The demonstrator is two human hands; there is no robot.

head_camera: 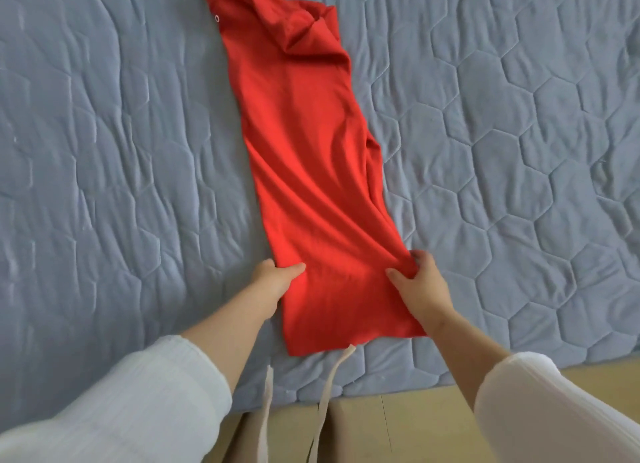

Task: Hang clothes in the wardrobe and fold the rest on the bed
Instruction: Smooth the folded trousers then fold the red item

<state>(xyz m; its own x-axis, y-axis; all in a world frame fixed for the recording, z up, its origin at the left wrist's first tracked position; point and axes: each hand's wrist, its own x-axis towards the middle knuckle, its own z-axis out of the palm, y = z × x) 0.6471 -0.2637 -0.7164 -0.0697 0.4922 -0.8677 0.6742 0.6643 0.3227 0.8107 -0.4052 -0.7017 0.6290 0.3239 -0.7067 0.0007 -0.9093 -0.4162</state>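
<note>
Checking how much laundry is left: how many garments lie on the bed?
1: the red garment, stretched lengthwise down the quilted bed, with the left hand and right hand gripping its near end. Others may lie outside the frame.

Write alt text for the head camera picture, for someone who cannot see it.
A long red garment, folded into a narrow strip, lies on a grey-blue quilted bed cover. The left hand grips its near left edge and the right hand pinches its near right edge; white sleeves show at the bottom.

Single head cam, wide-angle, looks fwd and steeply down, close over bed (104,151) edge.
</note>
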